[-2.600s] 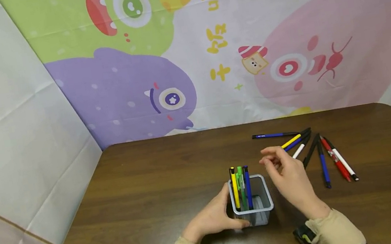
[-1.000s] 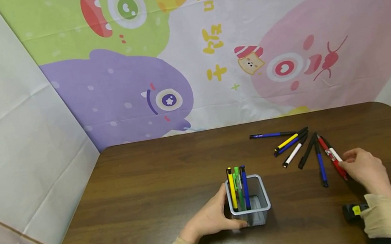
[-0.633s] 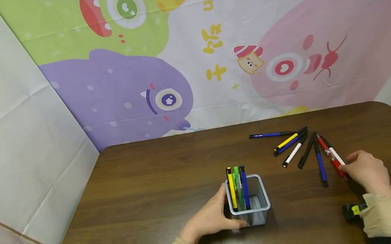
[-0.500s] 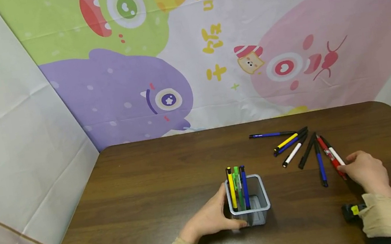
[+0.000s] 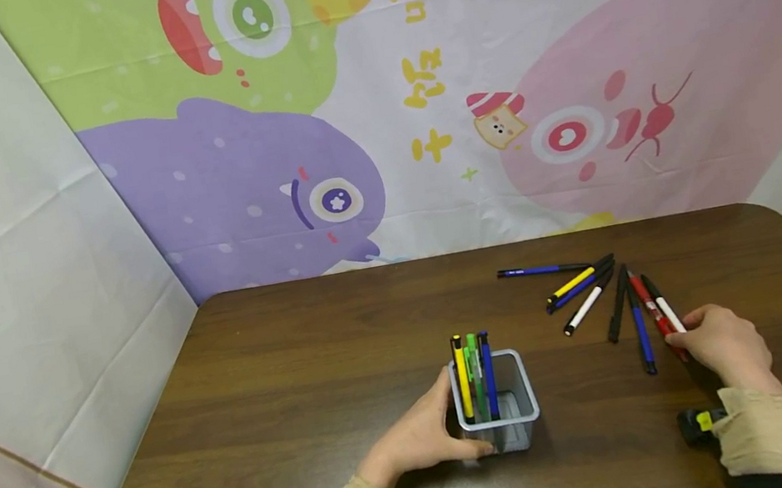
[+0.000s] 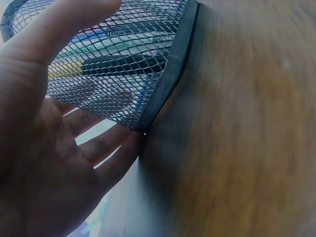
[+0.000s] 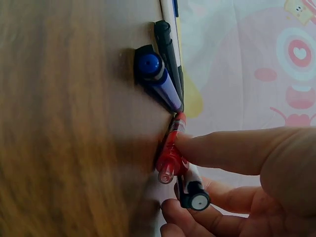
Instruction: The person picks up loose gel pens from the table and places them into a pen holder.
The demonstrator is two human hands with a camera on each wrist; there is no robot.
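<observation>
My left hand [image 5: 415, 436] grips the grey mesh pen holder [image 5: 500, 423] from its left side, the thumb along the front and the fingers behind. Yellow, green and blue pens [image 5: 489, 377] stand in the holder, leaning towards its left wall. In the left wrist view, the mesh wall [image 6: 133, 44] lies between thumb and fingers. My right hand [image 5: 725, 344] is at the near ends of a red pen [image 5: 646, 300] and a white pen [image 5: 665, 311]. In the right wrist view, the thumb presses the red pen [image 7: 170, 160], with fingers curled behind the white pen [image 7: 199, 201].
Left of the right hand lie a blue pen [image 5: 643, 341] and a black pen [image 5: 618, 309]. Farther back are a white pen [image 5: 586, 309], a yellow pen [image 5: 572, 284] and several others. A printed cloth [image 5: 445, 202] hangs behind the brown table [image 5: 287, 361].
My right hand has gone from beside the holder to the red and white pens, then slightly left. The red and black pens have shifted. The left hand keeps its hold.
</observation>
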